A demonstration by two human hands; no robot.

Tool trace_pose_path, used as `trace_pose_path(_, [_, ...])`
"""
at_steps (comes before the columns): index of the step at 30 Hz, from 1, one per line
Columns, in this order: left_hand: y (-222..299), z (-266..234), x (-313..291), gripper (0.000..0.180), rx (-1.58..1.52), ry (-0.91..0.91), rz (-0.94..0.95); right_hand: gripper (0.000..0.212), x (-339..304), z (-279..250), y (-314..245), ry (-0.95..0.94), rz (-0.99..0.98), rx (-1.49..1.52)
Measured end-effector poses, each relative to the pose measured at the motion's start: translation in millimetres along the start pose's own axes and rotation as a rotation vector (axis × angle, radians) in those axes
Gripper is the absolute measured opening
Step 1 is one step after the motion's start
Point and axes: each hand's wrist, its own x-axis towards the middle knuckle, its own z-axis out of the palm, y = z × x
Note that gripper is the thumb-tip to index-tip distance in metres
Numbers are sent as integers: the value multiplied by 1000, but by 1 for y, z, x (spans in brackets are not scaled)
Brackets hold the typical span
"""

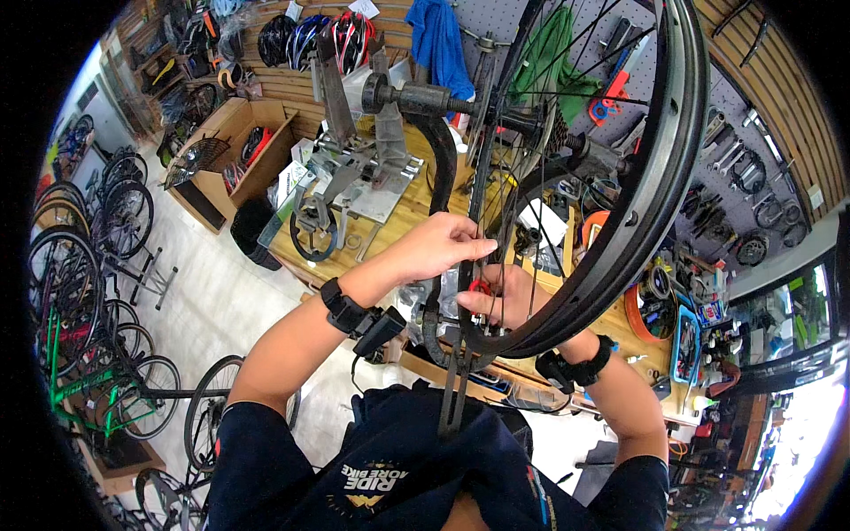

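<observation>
While the wheel (683, 142) sits upright in its stand (442, 164), the left hand (445, 248) pinches at the spokes (504, 226), the right hand (512, 296) curling round something small and red (480, 286); rim (611, 301) looks stiff, spokes springy, best held near it.

Wood-slat wall (288, 88) at the back, grey perforated pegboard (730, 84) to the right, more slats above it. Pale floor (212, 283). Wooden tabletop (651, 343) along the pegboard. Dark-framed glass pane (801, 310) far right; blown-out white light (819, 447) below. Bikes (66, 283) parked left.
</observation>
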Motion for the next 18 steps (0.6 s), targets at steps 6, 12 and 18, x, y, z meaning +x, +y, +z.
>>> trace_pose_path(6, [23,0,-5,38,-75,-108,-133,33,10,20,19,211,-384,70])
trace_pose_path(12, [25,3,-9,38,14,17,5,31,3,3,9,-13,-110,-6])
trace_pose_path(18, [27,4,-7,37,-68,-19,-12,25,18,-18,54,-513,55,812])
